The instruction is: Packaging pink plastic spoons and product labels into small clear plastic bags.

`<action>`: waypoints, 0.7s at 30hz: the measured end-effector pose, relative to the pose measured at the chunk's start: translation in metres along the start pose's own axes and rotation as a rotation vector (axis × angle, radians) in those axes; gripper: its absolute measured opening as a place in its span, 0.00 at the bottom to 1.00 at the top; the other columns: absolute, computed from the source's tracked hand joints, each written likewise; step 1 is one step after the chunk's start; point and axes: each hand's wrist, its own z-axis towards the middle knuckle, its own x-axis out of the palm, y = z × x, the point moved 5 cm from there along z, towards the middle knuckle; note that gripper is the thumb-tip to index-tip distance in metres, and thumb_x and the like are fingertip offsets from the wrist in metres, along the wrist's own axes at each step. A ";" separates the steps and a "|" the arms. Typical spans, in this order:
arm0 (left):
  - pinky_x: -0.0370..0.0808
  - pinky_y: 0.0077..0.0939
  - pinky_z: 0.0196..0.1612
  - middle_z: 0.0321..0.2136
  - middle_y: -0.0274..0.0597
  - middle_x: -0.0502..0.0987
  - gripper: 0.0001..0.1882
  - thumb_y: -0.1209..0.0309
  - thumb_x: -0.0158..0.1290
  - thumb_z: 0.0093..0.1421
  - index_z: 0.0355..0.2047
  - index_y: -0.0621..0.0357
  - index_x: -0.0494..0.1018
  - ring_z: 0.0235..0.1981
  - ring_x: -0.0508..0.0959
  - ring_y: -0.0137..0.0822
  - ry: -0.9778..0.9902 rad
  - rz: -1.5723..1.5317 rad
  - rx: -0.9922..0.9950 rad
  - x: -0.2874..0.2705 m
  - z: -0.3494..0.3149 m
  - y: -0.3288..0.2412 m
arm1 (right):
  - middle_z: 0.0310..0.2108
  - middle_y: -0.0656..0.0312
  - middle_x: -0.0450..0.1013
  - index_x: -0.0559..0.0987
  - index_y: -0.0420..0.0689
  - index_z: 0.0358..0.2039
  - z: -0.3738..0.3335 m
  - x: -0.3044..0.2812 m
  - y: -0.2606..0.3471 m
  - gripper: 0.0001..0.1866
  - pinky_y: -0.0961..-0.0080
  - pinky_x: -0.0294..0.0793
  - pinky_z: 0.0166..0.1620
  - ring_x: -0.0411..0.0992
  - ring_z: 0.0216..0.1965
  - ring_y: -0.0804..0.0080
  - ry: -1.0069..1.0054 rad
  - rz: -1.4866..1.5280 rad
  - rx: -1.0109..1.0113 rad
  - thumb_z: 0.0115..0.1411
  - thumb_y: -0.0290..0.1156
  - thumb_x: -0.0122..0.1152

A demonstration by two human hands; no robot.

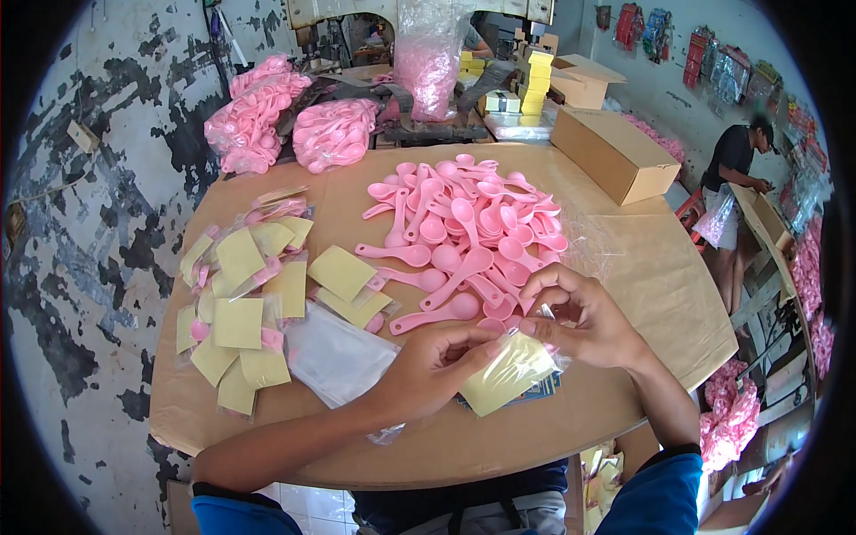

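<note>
Near the front of the table, my left hand (439, 364) pinches the left upper edge of a clear plastic bag with a yellow card (508, 370) in it. My right hand (575, 314), fingers curled, grips the same bag at its upper right corner. Partly under the bag lie some blue printed cards (542, 390). Just beyond both hands is a large heap of pink plastic spoons (464, 218). To the left of my left hand, a stack of empty clear bags (334, 352) rests on the table, one end hidden under my forearm.
Bagged yellow cards with pink spoons (239, 323) pile up at left. Full bags of pink spoons (334, 134) stand at the back, beside a machine. A cardboard box (615, 156) sits back right. Another person (736, 169) stands at a bench farther right.
</note>
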 end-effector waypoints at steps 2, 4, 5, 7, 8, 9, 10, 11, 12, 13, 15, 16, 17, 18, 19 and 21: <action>0.72 0.17 0.33 0.29 0.34 0.75 0.19 0.66 0.51 0.67 0.51 0.69 0.70 0.30 0.73 0.19 -0.009 0.035 0.029 0.000 0.000 -0.002 | 0.30 0.66 0.75 0.71 0.42 0.43 -0.001 -0.001 -0.002 0.12 0.87 0.67 0.28 0.69 0.29 0.89 -0.028 -0.031 -0.029 0.60 0.22 0.61; 0.70 0.16 0.29 0.26 0.32 0.74 0.15 0.66 0.49 0.68 0.44 0.68 0.73 0.27 0.71 0.18 -0.053 0.048 0.023 -0.001 -0.003 -0.005 | 0.28 0.67 0.75 0.71 0.43 0.43 0.000 -0.001 0.001 0.12 0.87 0.66 0.28 0.68 0.28 0.89 -0.044 0.004 -0.027 0.60 0.22 0.61; 0.70 0.16 0.29 0.26 0.32 0.74 0.15 0.66 0.49 0.68 0.44 0.68 0.73 0.27 0.71 0.18 -0.052 0.049 0.021 -0.002 -0.003 -0.003 | 0.27 0.68 0.75 0.71 0.43 0.42 0.001 -0.001 0.003 0.11 0.88 0.64 0.27 0.68 0.27 0.89 -0.058 0.037 -0.026 0.60 0.23 0.61; 0.70 0.14 0.32 0.30 0.32 0.75 0.13 0.66 0.47 0.69 0.42 0.65 0.73 0.30 0.73 0.16 -0.059 0.085 0.060 -0.005 -0.002 -0.001 | 0.25 0.69 0.74 0.71 0.43 0.42 0.002 -0.002 -0.003 0.11 0.88 0.64 0.27 0.67 0.27 0.90 -0.092 0.056 -0.021 0.60 0.23 0.62; 0.70 0.14 0.32 0.30 0.32 0.75 0.13 0.66 0.47 0.69 0.42 0.65 0.73 0.30 0.73 0.16 -0.059 0.087 0.064 -0.004 -0.003 -0.002 | 0.23 0.70 0.74 0.70 0.43 0.41 0.002 -0.003 -0.004 0.11 0.88 0.63 0.26 0.67 0.26 0.90 -0.125 0.073 -0.017 0.60 0.24 0.62; 0.70 0.14 0.31 0.30 0.31 0.75 0.13 0.66 0.47 0.69 0.42 0.65 0.73 0.29 0.72 0.16 -0.057 0.085 0.051 -0.003 -0.003 -0.004 | 0.23 0.70 0.74 0.70 0.43 0.41 0.001 -0.002 -0.002 0.11 0.88 0.63 0.26 0.67 0.26 0.90 -0.125 0.070 -0.020 0.60 0.24 0.62; 0.70 0.13 0.31 0.30 0.31 0.74 0.13 0.66 0.46 0.69 0.41 0.64 0.73 0.29 0.72 0.15 -0.061 0.081 0.038 -0.002 -0.004 -0.004 | 0.21 0.70 0.73 0.71 0.43 0.41 0.000 -0.001 0.000 0.12 0.88 0.62 0.26 0.66 0.25 0.90 -0.140 0.026 0.000 0.59 0.25 0.64; 0.70 0.13 0.31 0.30 0.31 0.74 0.13 0.66 0.46 0.69 0.41 0.64 0.73 0.29 0.72 0.15 -0.067 0.081 0.041 -0.002 -0.005 -0.002 | 0.20 0.71 0.72 0.71 0.43 0.41 0.000 -0.001 0.001 0.12 0.88 0.61 0.26 0.65 0.23 0.90 -0.155 -0.018 0.021 0.59 0.26 0.65; 0.68 0.15 0.28 0.28 0.31 0.73 0.13 0.66 0.46 0.69 0.41 0.66 0.73 0.26 0.70 0.17 -0.080 0.125 0.097 -0.002 -0.004 -0.002 | 0.20 0.71 0.72 0.71 0.43 0.41 0.001 0.000 0.002 0.12 0.88 0.61 0.26 0.65 0.23 0.90 -0.149 -0.020 0.017 0.59 0.26 0.65; 0.66 0.17 0.26 0.26 0.31 0.72 0.13 0.66 0.46 0.69 0.40 0.67 0.72 0.24 0.67 0.18 -0.085 0.170 0.153 -0.001 -0.003 -0.003 | 0.19 0.72 0.72 0.72 0.43 0.40 0.000 0.000 0.001 0.13 0.87 0.60 0.25 0.64 0.23 0.90 -0.126 -0.076 0.010 0.58 0.26 0.65; 0.68 0.15 0.29 0.29 0.31 0.73 0.13 0.67 0.46 0.69 0.43 0.66 0.72 0.27 0.70 0.17 -0.069 0.201 0.126 -0.002 -0.004 -0.004 | 0.19 0.72 0.71 0.72 0.43 0.40 0.002 0.002 0.000 0.13 0.87 0.59 0.25 0.62 0.22 0.91 -0.103 -0.134 0.003 0.57 0.26 0.66; 0.70 0.13 0.31 0.31 0.32 0.75 0.13 0.67 0.46 0.69 0.45 0.65 0.72 0.30 0.73 0.16 -0.052 0.229 0.098 -0.001 -0.003 -0.004 | 0.18 0.73 0.70 0.73 0.43 0.40 0.002 0.002 -0.001 0.13 0.86 0.58 0.24 0.61 0.21 0.91 -0.115 -0.135 -0.014 0.56 0.26 0.67; 0.70 0.13 0.31 0.31 0.32 0.75 0.13 0.67 0.46 0.69 0.45 0.65 0.72 0.30 0.73 0.16 -0.049 0.228 0.099 0.000 -0.003 -0.003 | 0.18 0.74 0.69 0.73 0.43 0.40 0.002 0.002 0.000 0.13 0.86 0.57 0.24 0.59 0.21 0.91 -0.128 -0.137 -0.030 0.56 0.25 0.67; 0.70 0.13 0.33 0.33 0.33 0.75 0.14 0.67 0.46 0.69 0.47 0.66 0.72 0.31 0.74 0.17 -0.053 0.109 0.099 0.001 -0.004 -0.002 | 0.18 0.74 0.69 0.73 0.43 0.40 0.002 0.002 0.000 0.13 0.86 0.57 0.24 0.59 0.21 0.91 -0.131 -0.138 -0.028 0.56 0.25 0.67; 0.71 0.13 0.34 0.34 0.34 0.75 0.15 0.67 0.46 0.69 0.49 0.66 0.71 0.32 0.75 0.18 -0.061 -0.010 0.096 0.001 -0.005 -0.001 | 0.17 0.73 0.69 0.73 0.43 0.40 0.002 0.003 0.001 0.14 0.86 0.57 0.23 0.59 0.20 0.91 -0.116 -0.127 -0.035 0.55 0.24 0.67; 0.72 0.14 0.36 0.35 0.35 0.75 0.15 0.68 0.47 0.68 0.49 0.66 0.71 0.34 0.75 0.19 -0.027 -0.040 0.058 0.006 -0.006 -0.005 | 0.17 0.73 0.68 0.73 0.44 0.41 0.002 0.003 0.001 0.14 0.86 0.57 0.23 0.58 0.20 0.90 -0.102 -0.112 -0.040 0.55 0.24 0.67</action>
